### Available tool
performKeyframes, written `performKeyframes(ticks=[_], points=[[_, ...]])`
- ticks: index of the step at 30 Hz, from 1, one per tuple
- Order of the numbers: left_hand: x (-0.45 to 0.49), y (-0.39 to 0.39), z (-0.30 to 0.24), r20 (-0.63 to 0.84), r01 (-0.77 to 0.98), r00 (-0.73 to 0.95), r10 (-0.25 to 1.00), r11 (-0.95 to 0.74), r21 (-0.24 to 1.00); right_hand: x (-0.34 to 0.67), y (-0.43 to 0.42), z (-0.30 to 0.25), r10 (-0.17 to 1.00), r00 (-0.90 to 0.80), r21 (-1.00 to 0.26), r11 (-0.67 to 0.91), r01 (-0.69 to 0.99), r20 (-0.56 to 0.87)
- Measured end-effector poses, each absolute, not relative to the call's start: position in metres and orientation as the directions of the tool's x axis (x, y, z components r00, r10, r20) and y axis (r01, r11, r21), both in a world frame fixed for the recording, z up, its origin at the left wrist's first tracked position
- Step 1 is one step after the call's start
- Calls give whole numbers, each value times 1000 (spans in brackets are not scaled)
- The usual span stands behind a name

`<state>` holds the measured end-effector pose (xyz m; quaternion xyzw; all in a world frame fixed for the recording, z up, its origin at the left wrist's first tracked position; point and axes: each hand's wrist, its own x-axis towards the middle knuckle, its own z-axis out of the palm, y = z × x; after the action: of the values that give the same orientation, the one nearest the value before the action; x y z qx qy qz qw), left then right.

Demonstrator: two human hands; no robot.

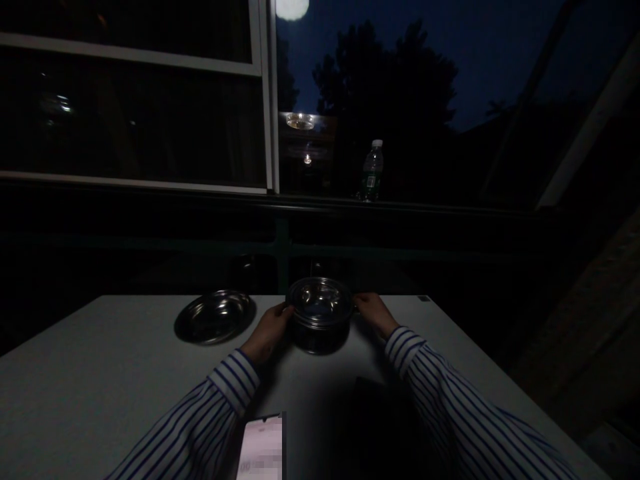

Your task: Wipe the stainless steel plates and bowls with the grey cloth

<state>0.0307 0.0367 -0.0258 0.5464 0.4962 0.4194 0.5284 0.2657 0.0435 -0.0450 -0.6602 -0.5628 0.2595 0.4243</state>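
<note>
A shiny metal pot [320, 337] is at the far side of the white table, upright between my two hands. My left hand [270, 330] is closed on its left side, with the thumb at the rim. On the opposite side, my right hand [376, 315] grips what appears to be a side handle, mostly hidden by the fingers. The dim light does not show whether the pot's base touches the table. Left of my left hand lies a round, shallow metal dish [215, 318].
A lit phone [263, 448] lies at the table's near edge. The white table [125, 373] ends just beyond the pot. A plastic bottle [373, 172] with a white cap stands on the window ledge [425, 208]. A window frame [270, 100] rises behind the table.
</note>
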Motion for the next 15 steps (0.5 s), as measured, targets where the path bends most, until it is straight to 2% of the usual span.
performKeyframes(ticks=[15], points=[[23, 37, -67, -45, 120, 212, 976, 19, 993, 262, 35, -75, 981, 166, -763, -30, 646, 102]])
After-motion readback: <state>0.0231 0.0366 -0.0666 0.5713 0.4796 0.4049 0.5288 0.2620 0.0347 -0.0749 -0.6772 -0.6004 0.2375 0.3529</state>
